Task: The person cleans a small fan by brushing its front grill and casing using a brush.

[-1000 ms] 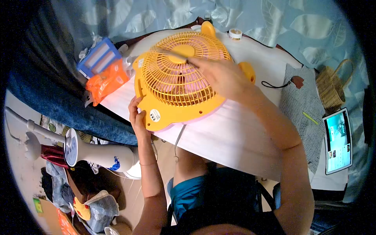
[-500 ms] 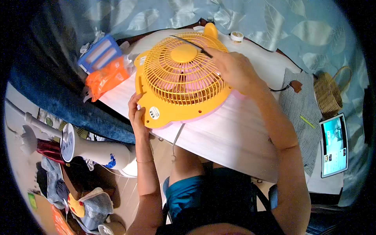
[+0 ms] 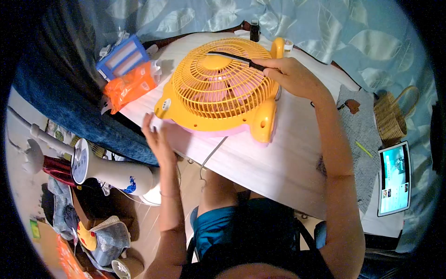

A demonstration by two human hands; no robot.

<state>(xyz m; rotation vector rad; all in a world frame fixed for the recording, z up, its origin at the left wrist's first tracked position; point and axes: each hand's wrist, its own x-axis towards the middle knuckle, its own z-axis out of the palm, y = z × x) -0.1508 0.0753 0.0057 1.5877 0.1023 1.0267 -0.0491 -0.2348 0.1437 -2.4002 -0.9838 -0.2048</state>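
Note:
A yellow and pink fan (image 3: pixel 202 122) lies on the white table with its round yellow grille (image 3: pixel 216 62) facing up. My right hand (image 3: pixel 297 80) grips a knife (image 3: pixel 258 66) by its black handle. Its narrow grey blade extends left over the middle of the grille; whether it touches the bars I cannot tell. My left hand (image 3: pixel 160 143) is off the fan's lower left edge, fingers apart and holding nothing. A grey cord (image 3: pixel 210 157) runs from under the fan over the table's front edge.
An orange bag (image 3: pixel 132 85) and a blue-framed box (image 3: pixel 122 58) lie at the left. Behind the fan stands a dark bottle (image 3: pixel 254 30). On the right are a wicker basket (image 3: pixel 389 117) and a lit tablet (image 3: pixel 394 179). A white cylindrical appliance (image 3: pixel 111 168) is at the lower left.
The fan has turned clockwise, its round sticker moving from the front to the left. My left hand has come away from the fan's edge. The knife stays in my right hand.

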